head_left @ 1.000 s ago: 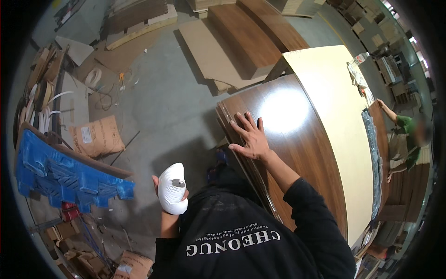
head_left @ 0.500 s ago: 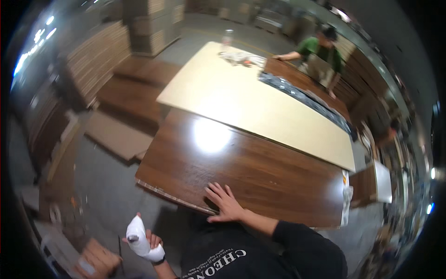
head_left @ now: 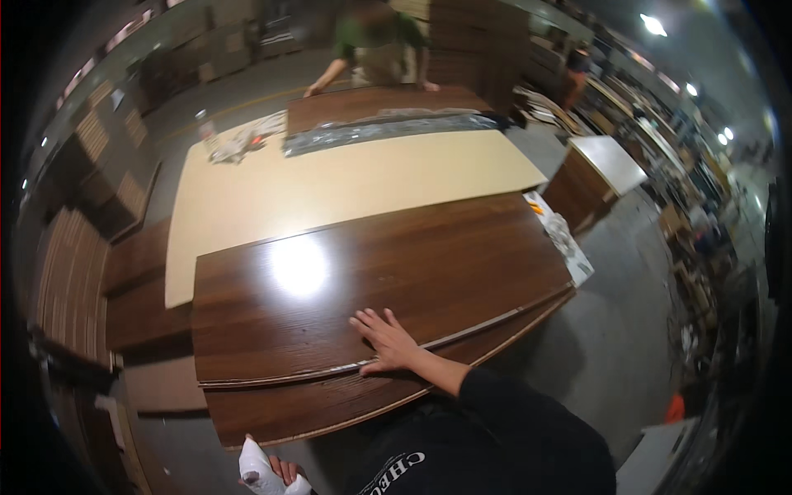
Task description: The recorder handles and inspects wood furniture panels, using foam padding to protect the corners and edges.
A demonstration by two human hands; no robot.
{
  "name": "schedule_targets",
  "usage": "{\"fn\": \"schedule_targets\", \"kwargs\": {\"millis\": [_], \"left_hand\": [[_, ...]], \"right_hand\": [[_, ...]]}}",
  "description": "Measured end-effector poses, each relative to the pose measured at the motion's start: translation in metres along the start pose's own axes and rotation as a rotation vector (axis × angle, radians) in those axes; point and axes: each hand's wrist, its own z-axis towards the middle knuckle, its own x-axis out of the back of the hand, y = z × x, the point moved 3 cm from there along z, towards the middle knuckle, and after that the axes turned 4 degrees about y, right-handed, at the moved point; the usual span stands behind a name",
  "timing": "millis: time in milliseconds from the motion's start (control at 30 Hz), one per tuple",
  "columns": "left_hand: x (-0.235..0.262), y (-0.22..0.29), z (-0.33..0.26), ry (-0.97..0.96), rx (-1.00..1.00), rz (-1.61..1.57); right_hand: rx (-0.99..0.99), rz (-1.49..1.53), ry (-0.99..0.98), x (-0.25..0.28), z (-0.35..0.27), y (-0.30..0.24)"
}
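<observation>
My right hand (head_left: 384, 341) lies flat with fingers spread on a glossy brown wood-grain panel (head_left: 412, 256), across its near edge. Under that panel, a second brown panel (head_left: 272, 412) juts out toward me. Low on the left is my left hand (head_left: 268, 473), partly wrapped in white material with a dark spot. Its visible fingers are curled in, and whatever they hold is hidden. The left hand is just off the lower panel's near left corner.
Beyond the panels is a cream tabletop (head_left: 355, 177) with a bottle (head_left: 205, 125). A person in green (head_left: 379, 41) stands behind another brown panel (head_left: 371, 97) edged by plastic wrap (head_left: 388, 130). A white-topped cabinet (head_left: 606, 165) stands right; stacked boards (head_left: 70, 289) are left.
My view has turned rightward. The upper panel now sits back from the lower one, whose near strip shows. My right hand stays on the upper panel; my left hand is lower in view.
</observation>
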Motion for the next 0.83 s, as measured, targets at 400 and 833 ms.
{"fn": "schedule_targets", "kwargs": {"millis": [400,833], "left_hand": [[-0.100,-0.106,0.144,-0.291,0.459,0.174],[-0.035,-0.252,0.214,-0.188,0.586,-0.268]], "right_hand": [[-0.344,-0.119,0.090,0.058,-0.046,0.118],[-1.028,0.265,0.647,0.157,-0.233,0.299]]}}
